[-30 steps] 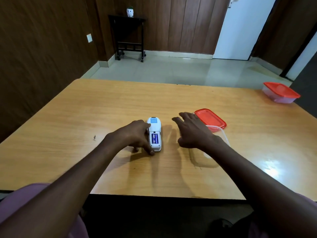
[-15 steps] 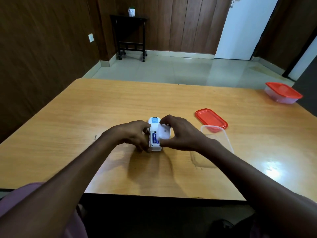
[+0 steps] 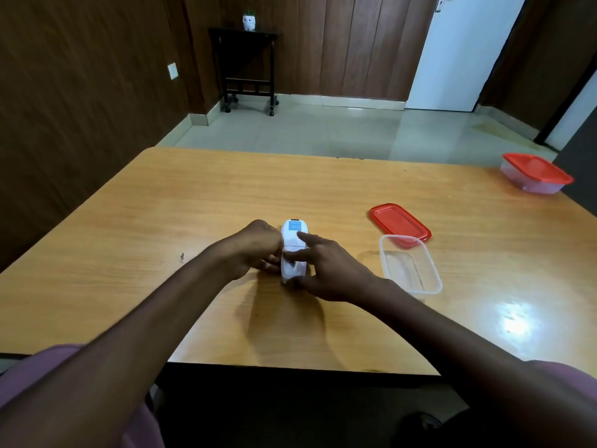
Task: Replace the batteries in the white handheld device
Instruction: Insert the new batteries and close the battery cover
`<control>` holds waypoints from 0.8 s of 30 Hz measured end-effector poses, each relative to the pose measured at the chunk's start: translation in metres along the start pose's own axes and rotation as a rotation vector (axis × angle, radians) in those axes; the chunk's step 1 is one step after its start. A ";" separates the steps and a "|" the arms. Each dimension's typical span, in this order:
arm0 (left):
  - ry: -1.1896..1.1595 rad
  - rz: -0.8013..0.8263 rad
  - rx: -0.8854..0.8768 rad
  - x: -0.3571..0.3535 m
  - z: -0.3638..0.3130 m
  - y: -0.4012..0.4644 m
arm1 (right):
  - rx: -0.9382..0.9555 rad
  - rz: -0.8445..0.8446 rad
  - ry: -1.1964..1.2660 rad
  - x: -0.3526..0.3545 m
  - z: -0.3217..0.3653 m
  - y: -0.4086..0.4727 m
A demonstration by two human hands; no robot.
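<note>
A: Grip status?

B: Left hand (image 3: 258,250) is bracing the left side of the white handheld device (image 3: 292,253), fingers curled against it, thumb side hidden, so I cannot tell whether it is truly clamping. Right hand (image 3: 326,270) is lying over the near half with fingers spread, index finger (image 3: 307,237) reaching toward the far end, thumb under the near end. Looks like it is pressing the white back cover down, not pinching.

A: Why two hands?

B: My read: left is stopping the device sliding while right is pushing the cover home. No batteries showing, so closing step is likely.

A: Location?

B: Flat on the wooden table (image 3: 161,221), centre, near side.

A: Anything around it?

B: Open clear plastic container (image 3: 410,270) just to the right, its red lid (image 3: 399,223) lying beyond and touching its far edge. Second container with red lid (image 3: 534,173) is sitting at the far right.

A: Labels?

B: Blue label (image 3: 294,226) on the device's far end, text too small to read.
</note>
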State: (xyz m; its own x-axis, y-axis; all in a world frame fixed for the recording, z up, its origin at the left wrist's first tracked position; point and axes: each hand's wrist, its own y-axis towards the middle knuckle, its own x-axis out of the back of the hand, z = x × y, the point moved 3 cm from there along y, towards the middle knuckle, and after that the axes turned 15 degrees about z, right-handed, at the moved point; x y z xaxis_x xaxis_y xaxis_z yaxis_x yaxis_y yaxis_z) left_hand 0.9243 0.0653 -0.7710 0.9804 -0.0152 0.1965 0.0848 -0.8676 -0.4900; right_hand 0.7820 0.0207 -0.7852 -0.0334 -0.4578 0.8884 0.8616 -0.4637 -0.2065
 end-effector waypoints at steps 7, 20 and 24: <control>-0.335 -0.106 0.009 -0.007 0.012 0.007 | -0.107 -0.139 0.412 0.001 -0.015 0.000; -0.416 0.019 -0.065 -0.016 0.007 0.003 | -0.067 -0.196 0.660 0.007 -0.023 -0.004; -0.405 0.106 -0.106 -0.023 -0.002 -0.004 | -0.081 -0.146 0.381 0.020 -0.030 -0.003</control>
State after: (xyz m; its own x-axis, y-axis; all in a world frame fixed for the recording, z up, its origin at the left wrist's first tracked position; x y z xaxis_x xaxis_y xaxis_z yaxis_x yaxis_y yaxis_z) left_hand 0.9016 0.0682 -0.7721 0.9752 0.0714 -0.2096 -0.0177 -0.9183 -0.3954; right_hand 0.7637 -0.0101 -0.7795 -0.3507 -0.6235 0.6987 0.7917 -0.5959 -0.1343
